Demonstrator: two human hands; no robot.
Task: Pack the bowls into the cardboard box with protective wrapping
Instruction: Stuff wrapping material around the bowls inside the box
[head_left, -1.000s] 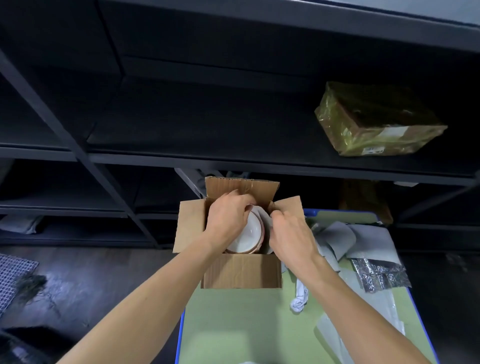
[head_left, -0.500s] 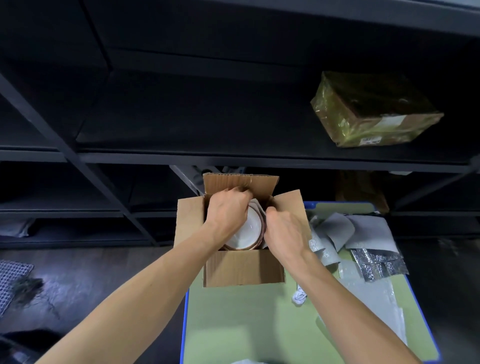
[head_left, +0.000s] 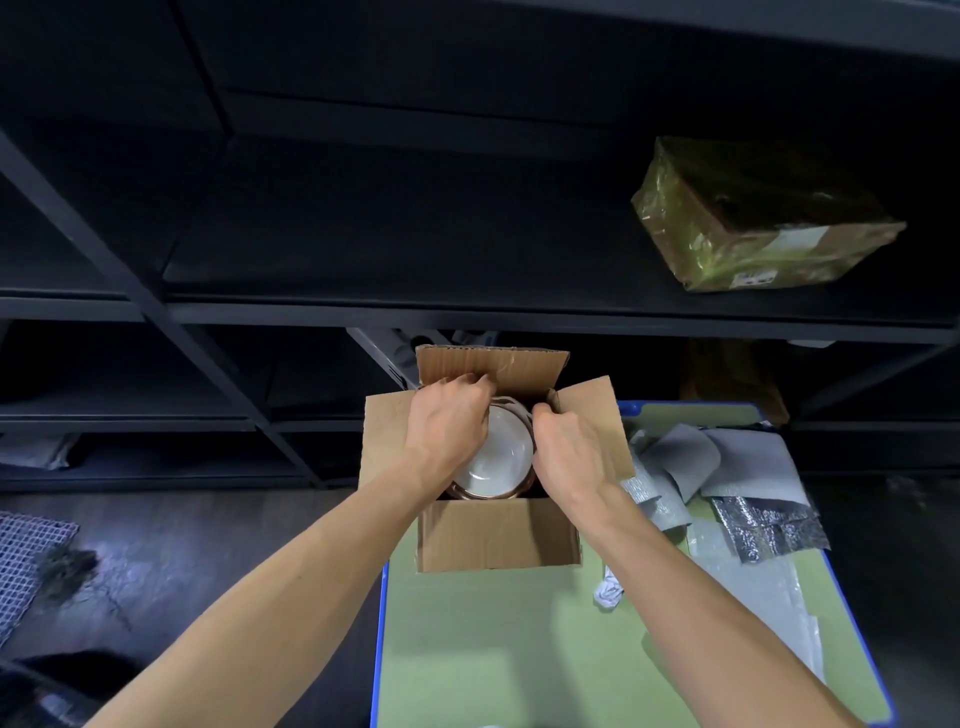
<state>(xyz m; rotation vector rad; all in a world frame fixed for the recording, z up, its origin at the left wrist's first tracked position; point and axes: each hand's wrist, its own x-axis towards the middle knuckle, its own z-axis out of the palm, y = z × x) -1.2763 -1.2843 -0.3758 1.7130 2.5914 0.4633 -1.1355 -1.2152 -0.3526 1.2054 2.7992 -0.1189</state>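
An open cardboard box (head_left: 498, 540) stands on the far left part of a green table (head_left: 519, 649). Inside it sits a bowl (head_left: 501, 457) with a white inside and a brown rim. My left hand (head_left: 449, 426) reaches into the box over the bowl's left side, fingers curled at its far rim. My right hand (head_left: 569, 449) is curled at the bowl's right rim, against the box's right flap. What the fingertips hold is hidden inside the box.
Grey foam sheets (head_left: 727, 457) and a silver foil wrap (head_left: 769, 530) lie on the table right of the box. A small white scrap (head_left: 608, 592) lies by the box's corner. Dark shelving stands behind, with a tape-wrapped parcel (head_left: 758, 218) on it.
Both hands have sunk a little deeper into the box with the bowl, which now lies flatter. The camera has tilted slightly.
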